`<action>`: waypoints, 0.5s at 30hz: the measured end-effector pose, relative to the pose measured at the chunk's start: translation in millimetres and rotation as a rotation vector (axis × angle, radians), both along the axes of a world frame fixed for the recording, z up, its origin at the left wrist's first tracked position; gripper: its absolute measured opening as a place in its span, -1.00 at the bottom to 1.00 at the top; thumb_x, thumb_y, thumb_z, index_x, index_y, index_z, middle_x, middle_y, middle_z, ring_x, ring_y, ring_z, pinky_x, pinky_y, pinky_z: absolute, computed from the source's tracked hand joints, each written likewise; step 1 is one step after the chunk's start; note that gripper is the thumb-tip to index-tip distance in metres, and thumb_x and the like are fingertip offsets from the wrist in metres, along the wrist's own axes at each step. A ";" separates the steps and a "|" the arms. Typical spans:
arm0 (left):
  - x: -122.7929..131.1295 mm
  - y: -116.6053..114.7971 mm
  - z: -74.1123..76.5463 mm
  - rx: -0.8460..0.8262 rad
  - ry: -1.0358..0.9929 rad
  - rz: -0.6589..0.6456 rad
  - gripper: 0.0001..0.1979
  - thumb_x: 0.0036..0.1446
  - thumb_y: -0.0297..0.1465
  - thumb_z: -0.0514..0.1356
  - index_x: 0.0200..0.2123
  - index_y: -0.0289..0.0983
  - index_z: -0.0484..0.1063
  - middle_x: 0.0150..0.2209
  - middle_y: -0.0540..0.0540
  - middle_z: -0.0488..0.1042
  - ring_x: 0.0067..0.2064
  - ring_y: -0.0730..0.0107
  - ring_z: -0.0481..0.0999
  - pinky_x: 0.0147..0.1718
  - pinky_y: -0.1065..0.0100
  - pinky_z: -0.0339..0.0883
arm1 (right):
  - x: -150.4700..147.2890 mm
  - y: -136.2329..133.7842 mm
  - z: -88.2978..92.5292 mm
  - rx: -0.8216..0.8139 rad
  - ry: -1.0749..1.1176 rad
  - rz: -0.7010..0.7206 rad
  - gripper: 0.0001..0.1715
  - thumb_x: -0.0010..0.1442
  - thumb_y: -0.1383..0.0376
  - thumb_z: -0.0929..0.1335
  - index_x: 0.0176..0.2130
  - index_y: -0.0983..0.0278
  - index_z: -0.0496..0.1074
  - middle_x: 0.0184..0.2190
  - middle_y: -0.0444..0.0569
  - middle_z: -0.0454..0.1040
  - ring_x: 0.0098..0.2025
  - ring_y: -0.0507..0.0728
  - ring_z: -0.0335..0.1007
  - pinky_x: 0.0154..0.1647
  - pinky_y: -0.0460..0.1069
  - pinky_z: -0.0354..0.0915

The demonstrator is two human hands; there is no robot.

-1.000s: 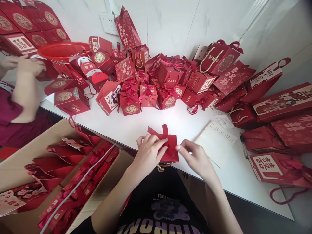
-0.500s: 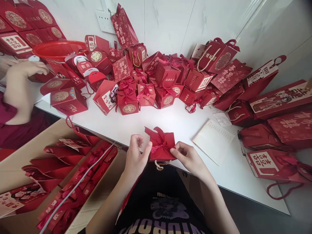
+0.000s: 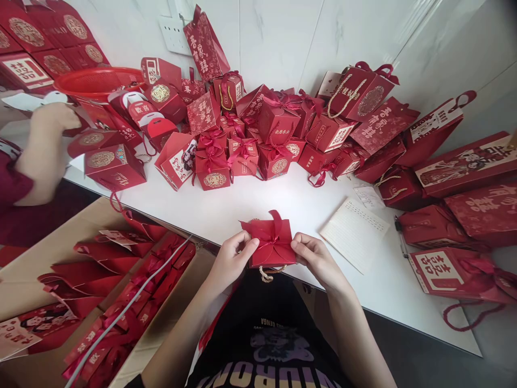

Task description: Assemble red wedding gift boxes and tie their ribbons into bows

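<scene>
A small red gift box with a gold cord handle is at the table's near edge, in front of my body. A red ribbon crosses its top, with one end standing up and another pointing left. My left hand is closed at the box's left side, thumb and fingers pinching the ribbon there. On the right side, my right hand also pinches the ribbon by the box edge. My fingers partly hide what lies between them.
Several finished red boxes crowd the white table along the wall. An open notebook and a pen lie right. A carton of red boxes stands lower left. Behind it is another person's arm, near a red basket.
My left hand has closed from spread fingers onto the ribbon at the box's left. My right hand has shifted slightly right. The ribbon loops lie flatter. The other person's hand has moved.
</scene>
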State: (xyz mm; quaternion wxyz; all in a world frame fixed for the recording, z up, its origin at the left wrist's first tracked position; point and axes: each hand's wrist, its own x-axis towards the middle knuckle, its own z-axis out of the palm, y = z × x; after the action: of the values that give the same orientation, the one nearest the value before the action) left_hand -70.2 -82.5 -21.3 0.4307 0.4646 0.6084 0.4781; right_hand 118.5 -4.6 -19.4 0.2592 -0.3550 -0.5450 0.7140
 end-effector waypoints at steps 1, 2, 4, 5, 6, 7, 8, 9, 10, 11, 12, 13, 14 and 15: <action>-1.2 0.0 -1.0 0.003 -0.014 -0.006 -0.64 0.20 -0.21 0.05 -0.56 -0.23 0.05 -0.55 0.10 0.03 -0.50 0.52 0.06 -0.49 0.44 0.01 | 0.1 0.6 -2.1 -0.023 0.024 -0.008 -0.51 0.10 -0.01 0.38 -0.55 0.26 0.18 -0.67 -0.29 -0.01 -0.60 -0.07 -0.23 -0.56 -0.08 -0.21; -2.2 0.0 -1.9 0.006 -0.025 -0.010 -0.65 0.20 -0.22 0.05 -0.56 -0.23 0.04 -0.55 0.10 0.02 -0.50 0.52 0.05 -0.49 0.44 0.01 | 0.1 1.1 -4.0 -0.046 0.046 -0.015 -0.52 0.09 0.00 0.39 -0.55 0.26 0.18 -0.67 -0.29 -0.02 -0.60 -0.07 -0.24 -0.57 -0.08 -0.22; -3.5 0.4 -3.5 0.009 -0.040 -0.016 -0.65 0.20 -0.23 0.05 -0.56 -0.23 0.04 -0.55 0.10 0.02 -0.50 0.52 0.05 -0.49 0.44 0.01 | -0.1 2.2 -7.1 -0.090 0.086 -0.031 -0.53 0.08 0.02 0.41 -0.55 0.26 0.19 -0.67 -0.30 -0.05 -0.61 -0.07 -0.27 -0.58 -0.08 -0.23; -3.8 0.9 -4.4 0.010 -0.045 -0.020 -0.65 0.20 -0.23 0.04 -0.56 -0.23 0.04 -0.55 0.10 0.02 -0.50 0.52 0.05 -0.49 0.44 0.01 | -0.2 2.7 -8.4 -0.109 0.102 -0.039 -0.54 0.07 0.04 0.42 -0.55 0.26 0.20 -0.67 -0.30 -0.06 -0.61 -0.07 -0.28 -0.58 -0.09 -0.23; -4.0 1.5 -5.3 0.012 -0.050 -0.025 -0.66 0.20 -0.23 0.04 -0.56 -0.23 0.04 -0.55 0.10 0.02 -0.49 0.51 0.05 -0.48 0.43 0.01 | -0.1 3.2 -9.6 -0.125 0.116 -0.047 -0.55 0.06 0.05 0.43 -0.55 0.27 0.21 -0.67 -0.30 -0.06 -0.61 -0.08 -0.29 -0.59 -0.09 -0.22; -4.1 2.2 -6.4 0.014 -0.055 -0.031 -0.66 0.20 -0.23 0.04 -0.55 -0.23 0.04 -0.54 0.10 0.03 -0.49 0.51 0.05 -0.48 0.43 0.01 | -0.1 3.7 -10.9 -0.141 0.128 -0.054 -0.56 0.05 0.06 0.43 -0.55 0.27 0.22 -0.67 -0.30 -0.06 -0.61 -0.08 -0.29 -0.59 -0.09 -0.21; -4.2 2.9 -7.5 0.015 -0.058 -0.036 -0.66 0.20 -0.22 0.03 -0.55 -0.23 0.05 -0.54 0.10 0.03 -0.49 0.51 0.06 -0.48 0.43 0.02 | 0.1 4.2 -12.3 -0.157 0.138 -0.059 -0.56 0.05 0.07 0.44 -0.55 0.27 0.22 -0.67 -0.30 -0.06 -0.61 -0.08 -0.29 -0.60 -0.10 -0.21; -4.3 3.5 -8.7 0.015 -0.060 -0.042 -0.66 0.20 -0.22 0.03 -0.55 -0.23 0.05 -0.54 0.10 0.04 -0.48 0.51 0.06 -0.47 0.43 0.02 | 0.2 4.6 -13.9 -0.174 0.149 -0.064 -0.57 0.05 0.09 0.44 -0.56 0.27 0.23 -0.67 -0.30 -0.06 -0.61 -0.08 -0.30 -0.60 -0.10 -0.20; -4.6 3.9 -9.9 0.016 -0.060 -0.047 -0.66 0.20 -0.21 0.03 -0.54 -0.23 0.06 -0.54 0.10 0.04 -0.48 0.51 0.07 -0.47 0.43 0.02 | 0.4 5.0 -15.7 -0.193 0.162 -0.068 -0.58 0.05 0.10 0.44 -0.56 0.27 0.23 -0.68 -0.30 -0.07 -0.61 -0.08 -0.30 -0.61 -0.10 -0.19; -5.0 4.2 -11.1 0.018 -0.056 -0.050 -0.66 0.21 -0.21 0.03 -0.54 -0.23 0.06 -0.54 0.10 0.04 -0.48 0.51 0.06 -0.47 0.43 0.02 | 0.5 5.4 -17.5 -0.212 0.176 -0.073 -0.59 0.04 0.11 0.45 -0.56 0.27 0.23 -0.68 -0.31 -0.08 -0.62 -0.08 -0.31 -0.61 -0.11 -0.18; -5.5 4.2 -12.2 0.021 -0.049 -0.052 -0.66 0.21 -0.21 0.02 -0.54 -0.23 0.05 -0.54 0.10 0.03 -0.48 0.51 0.06 -0.48 0.43 0.01 | 0.6 5.7 -19.2 -0.231 0.190 -0.080 -0.59 0.04 0.12 0.45 -0.57 0.27 0.23 -0.68 -0.31 -0.09 -0.62 -0.09 -0.31 -0.62 -0.11 -0.16; -6.1 4.0 -13.3 0.026 -0.040 -0.053 -0.66 0.20 -0.21 0.02 -0.55 -0.23 0.04 -0.54 0.10 0.02 -0.49 0.51 0.05 -0.48 0.43 0.00 | 0.7 5.9 -20.8 -0.248 0.205 -0.087 -0.59 0.02 0.14 0.46 -0.57 0.27 0.23 -0.68 -0.31 -0.09 -0.62 -0.09 -0.31 -0.62 -0.11 -0.15; -6.7 3.7 -14.3 0.031 -0.029 -0.052 -0.65 0.20 -0.21 0.02 -0.55 -0.23 0.03 -0.54 0.10 0.01 -0.49 0.51 0.04 -0.48 0.43 0.00 | 0.6 6.0 -22.0 -0.265 0.218 -0.097 -0.59 0.01 0.14 0.47 -0.58 0.26 0.22 -0.68 -0.31 -0.08 -0.63 -0.09 -0.30 -0.62 -0.12 -0.14; -7.2 3.4 -15.2 0.035 -0.021 -0.052 -0.65 0.20 -0.21 0.02 -0.55 -0.23 0.03 -0.54 0.10 0.00 -0.49 0.51 0.03 -0.49 0.43 -0.01 | 0.4 6.0 -22.9 -0.280 0.227 -0.107 -0.58 -0.01 0.15 0.47 -0.58 0.26 0.22 -0.68 -0.31 -0.08 -0.63 -0.09 -0.30 -0.62 -0.12 -0.12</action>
State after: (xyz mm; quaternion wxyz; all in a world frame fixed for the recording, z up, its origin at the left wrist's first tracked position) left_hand -77.3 -79.0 -36.5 0.4412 0.4827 0.5831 0.4821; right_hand 118.9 1.4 -42.2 0.3049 -0.3334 -0.3879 0.8034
